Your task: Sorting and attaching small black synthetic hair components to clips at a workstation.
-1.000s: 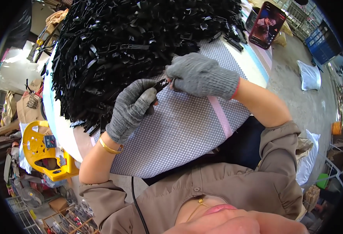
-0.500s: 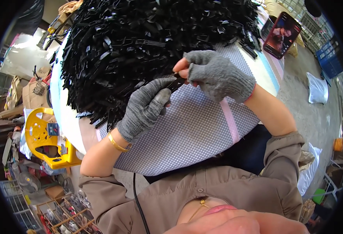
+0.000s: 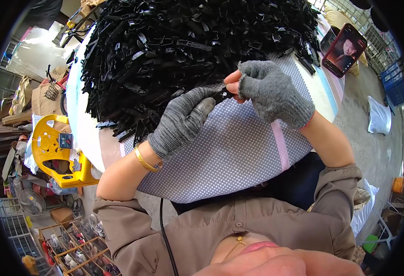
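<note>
Dotted-cloth surface (image 3: pixel 238 156) with a big heap of black plastic clips (image 3: pixel 188 41); I've got both gloved hands, left hand (image 3: pixel 183 122) and right hand (image 3: pixel 271 92), pinching one small black clip (image 3: pixel 222 95) just beside the heap.

A round table covered in grey white-dotted cloth with a pink stripe (image 3: pixel 238 156) carries everything. A large heap of black plastic strips (image 3: pixel 183 50) lies on it. A smartphone with a lit screen (image 3: pixel 343 49) lies at its far right edge.

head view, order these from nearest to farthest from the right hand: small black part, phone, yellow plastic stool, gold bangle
1. small black part, pinched at the right hand fingertips, shared with the left hand.
2. gold bangle, on the left wrist, lower left.
3. phone, upper right on the table edge; close to the bangle's rank.
4. yellow plastic stool, far left on the floor.
</note>
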A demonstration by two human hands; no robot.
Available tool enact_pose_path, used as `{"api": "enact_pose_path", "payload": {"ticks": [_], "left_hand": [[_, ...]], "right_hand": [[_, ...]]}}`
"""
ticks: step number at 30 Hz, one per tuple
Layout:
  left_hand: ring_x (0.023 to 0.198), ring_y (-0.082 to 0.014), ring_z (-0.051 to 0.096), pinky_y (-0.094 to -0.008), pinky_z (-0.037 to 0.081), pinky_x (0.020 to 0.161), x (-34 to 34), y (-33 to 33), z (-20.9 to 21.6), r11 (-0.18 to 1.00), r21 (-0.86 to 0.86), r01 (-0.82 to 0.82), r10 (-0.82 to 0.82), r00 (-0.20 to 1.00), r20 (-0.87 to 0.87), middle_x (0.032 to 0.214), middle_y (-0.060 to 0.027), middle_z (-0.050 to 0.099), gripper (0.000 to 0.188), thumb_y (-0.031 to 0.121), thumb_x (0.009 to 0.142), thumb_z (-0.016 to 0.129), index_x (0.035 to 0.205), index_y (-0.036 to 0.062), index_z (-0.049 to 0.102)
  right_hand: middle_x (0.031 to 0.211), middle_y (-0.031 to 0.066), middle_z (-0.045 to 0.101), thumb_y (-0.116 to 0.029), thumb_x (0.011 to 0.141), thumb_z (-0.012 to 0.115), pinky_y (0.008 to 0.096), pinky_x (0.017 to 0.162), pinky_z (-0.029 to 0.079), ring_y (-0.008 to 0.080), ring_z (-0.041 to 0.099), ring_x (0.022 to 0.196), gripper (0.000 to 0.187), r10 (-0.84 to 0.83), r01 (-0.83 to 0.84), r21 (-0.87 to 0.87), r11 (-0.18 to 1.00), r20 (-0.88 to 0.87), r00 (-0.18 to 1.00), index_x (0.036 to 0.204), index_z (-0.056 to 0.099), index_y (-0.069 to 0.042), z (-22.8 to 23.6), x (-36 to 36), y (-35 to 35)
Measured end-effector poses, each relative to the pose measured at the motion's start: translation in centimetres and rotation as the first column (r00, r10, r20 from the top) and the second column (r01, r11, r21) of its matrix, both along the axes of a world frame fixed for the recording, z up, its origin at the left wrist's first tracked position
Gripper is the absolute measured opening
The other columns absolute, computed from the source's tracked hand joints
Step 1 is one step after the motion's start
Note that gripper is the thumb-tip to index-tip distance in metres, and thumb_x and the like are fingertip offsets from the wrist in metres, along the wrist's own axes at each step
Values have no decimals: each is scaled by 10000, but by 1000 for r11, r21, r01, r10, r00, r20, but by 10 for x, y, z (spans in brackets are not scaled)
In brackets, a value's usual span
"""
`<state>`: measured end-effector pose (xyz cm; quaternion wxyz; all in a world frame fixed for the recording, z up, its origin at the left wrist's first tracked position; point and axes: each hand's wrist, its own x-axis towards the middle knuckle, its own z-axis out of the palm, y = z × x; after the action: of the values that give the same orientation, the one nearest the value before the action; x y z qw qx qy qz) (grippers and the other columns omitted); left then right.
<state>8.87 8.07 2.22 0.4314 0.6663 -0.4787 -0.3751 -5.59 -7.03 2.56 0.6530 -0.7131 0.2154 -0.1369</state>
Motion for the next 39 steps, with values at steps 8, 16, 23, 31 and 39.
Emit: {"api": "enact_pose_path", "payload": {"ticks": [8,16,23,31,39], "left_hand": [[714,-88,558,-235,488,665,-2,-2,2,997,0,80,-80,997,13,843,-48,624,269,180,908,517,1129,40,580],[755,-223,622,-329,510,690,-20,0,-36,866,-390,314,-183,923,338,838,-126,633,297,218,905,503,1121,21,553],[696,-236,613,-323,501,589,-19,-6,-19,895,-105,434,-331,803,495,787,-134,614,314,292,897,509,1122,79,559],[860,-203,599,-306,521,657,8,12,13,998,66,24,-69,433,899,995,-93,558,506,486,755,610,1035,64,585],[911,-191,586,-338,532,608,20,14,10,904,318,-286,-318,48,947,978,-67,553,276,269,815,587,1013,76,581]], "right_hand": [[795,91,637,-435,856,545,277,703,511,142,615,742,449,67,-62,67,996,-68,995,901,642,1,3,4,-2],[849,83,623,-562,874,423,312,792,487,175,594,797,587,187,-190,60,980,58,981,909,640,-18,-7,9,37],[724,56,602,-386,901,505,242,619,508,126,597,666,395,13,73,-308,949,266,964,815,635,-23,8,24,-19],[696,66,544,-281,844,597,313,628,495,183,565,669,246,-131,35,-985,168,13,991,865,607,-36,-6,36,-42],[824,64,608,-187,809,619,293,638,525,186,606,800,166,-143,23,-982,-185,50,988,905,618,-52,-14,28,-38]]}}
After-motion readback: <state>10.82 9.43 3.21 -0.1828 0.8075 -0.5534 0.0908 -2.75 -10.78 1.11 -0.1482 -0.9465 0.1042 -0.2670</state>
